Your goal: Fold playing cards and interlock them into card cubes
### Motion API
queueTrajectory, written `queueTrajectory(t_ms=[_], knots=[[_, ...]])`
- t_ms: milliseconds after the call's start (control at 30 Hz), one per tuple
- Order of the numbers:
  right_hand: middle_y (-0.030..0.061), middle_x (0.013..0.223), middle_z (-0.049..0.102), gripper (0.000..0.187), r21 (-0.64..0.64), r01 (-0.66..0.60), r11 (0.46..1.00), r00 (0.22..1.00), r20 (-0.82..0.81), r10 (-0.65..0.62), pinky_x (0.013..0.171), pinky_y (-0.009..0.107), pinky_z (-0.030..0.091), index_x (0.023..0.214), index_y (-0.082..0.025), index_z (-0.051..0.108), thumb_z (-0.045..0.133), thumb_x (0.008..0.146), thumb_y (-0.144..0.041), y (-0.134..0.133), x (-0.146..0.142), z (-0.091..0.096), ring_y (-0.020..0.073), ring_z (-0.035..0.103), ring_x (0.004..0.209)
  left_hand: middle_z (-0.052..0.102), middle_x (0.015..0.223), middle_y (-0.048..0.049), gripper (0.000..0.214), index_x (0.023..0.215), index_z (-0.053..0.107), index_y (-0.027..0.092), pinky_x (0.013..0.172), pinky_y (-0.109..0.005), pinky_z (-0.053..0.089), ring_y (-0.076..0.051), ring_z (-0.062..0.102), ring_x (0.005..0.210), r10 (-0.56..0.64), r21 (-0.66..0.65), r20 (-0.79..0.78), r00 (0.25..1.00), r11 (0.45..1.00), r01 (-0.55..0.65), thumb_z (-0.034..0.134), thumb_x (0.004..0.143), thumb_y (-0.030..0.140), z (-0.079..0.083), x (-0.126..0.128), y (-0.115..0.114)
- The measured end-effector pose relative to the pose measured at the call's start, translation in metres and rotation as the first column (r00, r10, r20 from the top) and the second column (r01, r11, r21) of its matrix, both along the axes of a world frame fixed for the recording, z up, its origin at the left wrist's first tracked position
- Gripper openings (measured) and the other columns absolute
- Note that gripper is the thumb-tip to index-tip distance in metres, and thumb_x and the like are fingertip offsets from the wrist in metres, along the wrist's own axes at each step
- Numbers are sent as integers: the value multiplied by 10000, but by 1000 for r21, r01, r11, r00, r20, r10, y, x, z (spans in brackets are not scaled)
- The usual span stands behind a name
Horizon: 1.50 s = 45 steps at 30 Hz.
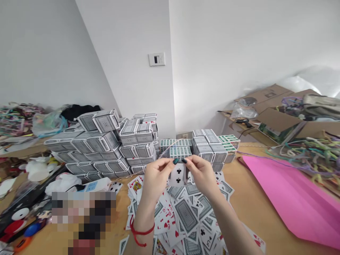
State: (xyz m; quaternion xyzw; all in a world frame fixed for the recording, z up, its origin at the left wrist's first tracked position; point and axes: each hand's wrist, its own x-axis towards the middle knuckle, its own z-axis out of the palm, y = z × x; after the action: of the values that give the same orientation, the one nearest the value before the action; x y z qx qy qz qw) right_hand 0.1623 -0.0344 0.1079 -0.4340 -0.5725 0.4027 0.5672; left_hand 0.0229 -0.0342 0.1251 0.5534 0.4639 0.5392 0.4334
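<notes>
A playing card with black clubs hangs upright between my two hands. My left hand pinches its upper left edge between thumb and fingers, and my right hand pinches the upper right, the two thumbs almost meeting. Below them a heap of loose playing cards covers the table, some face up, others showing grey patterned backs. Just behind my fingers stand small green-and-white boxes, partly covered by the hands. A red string bracelet circles my left wrist.
Blocks built of cards are stacked at the back left, with another stack behind my right hand. Pink paper lies at right, near an open cardboard box and tangled pipe cleaners. A plastic bag and assorted clutter fill the left.
</notes>
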Motion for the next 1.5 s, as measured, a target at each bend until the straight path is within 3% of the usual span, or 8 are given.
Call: queueTrajectory(t_ms=[200,333,467,633,967,1167,1367,1500], knots=[[15,715,610,311,-195,-393,899,916,-170,364,611,278,482,789,-157,595,697,642,-412,-1,-7,5,156,574,658,652,736,-26,213,851,632,156,594,-224,449,-130,580,654,233,71,30,972,970,-235,593,733,330,-4,-1,5],[16,671,593,279,-212,-285,935,940,-251,230,623,267,469,721,-147,612,691,657,-407,3,-2,2,137,549,629,660,756,-38,229,843,638,150,638,-249,488,-148,604,692,192,52,25,981,980,-193,609,710,334,1,-4,4],[10,638,577,291,-197,-147,969,936,-343,73,553,240,416,692,-161,573,691,661,-424,9,8,-5,118,502,563,652,739,-16,292,952,642,163,688,-306,518,-158,614,683,-24,-48,4,1000,999,24,625,691,293,6,-11,1],[4,602,560,298,-148,-88,985,971,-235,51,539,245,382,684,-164,560,672,678,-440,12,14,-9,128,487,554,681,814,-30,249,924,680,169,724,-287,482,-178,601,777,-251,-93,-119,961,966,241,561,752,304,7,-16,0],[-16,569,521,282,-158,-101,982,972,-226,64,521,233,379,665,-164,574,642,709,-435,12,11,-12,115,457,531,585,574,2,179,626,627,137,541,-207,433,-117,520,552,-92,-68,-108,990,994,85,620,686,305,3,-14,3],[5,651,540,300,-176,-101,979,844,-536,-9,557,266,459,701,-183,601,645,684,-480,32,-8,-41,146,510,615,590,633,11,196,642,566,154,653,-276,518,-133,572,636,127,-177,284,950,981,-78,669,608,318,-35,9,29],[-12,578,519,371,-328,14,944,877,-450,-169,448,223,372,842,-180,641,689,613,-468,56,-5,-103,124,458,518,568,593,7,269,617,505,166,633,-314,523,-155,595,593,-15,-241,257,966,967,79,686,600,365,-98,12,53],[-17,566,522,365,-339,39,940,901,-394,-180,454,232,357,820,-167,650,687,604,-459,61,1,-124,113,429,474,626,725,-26,321,854,581,162,607,-293,506,-162,609,621,-137,-249,278,951,946,209,677,632,374,-126,6,56]])
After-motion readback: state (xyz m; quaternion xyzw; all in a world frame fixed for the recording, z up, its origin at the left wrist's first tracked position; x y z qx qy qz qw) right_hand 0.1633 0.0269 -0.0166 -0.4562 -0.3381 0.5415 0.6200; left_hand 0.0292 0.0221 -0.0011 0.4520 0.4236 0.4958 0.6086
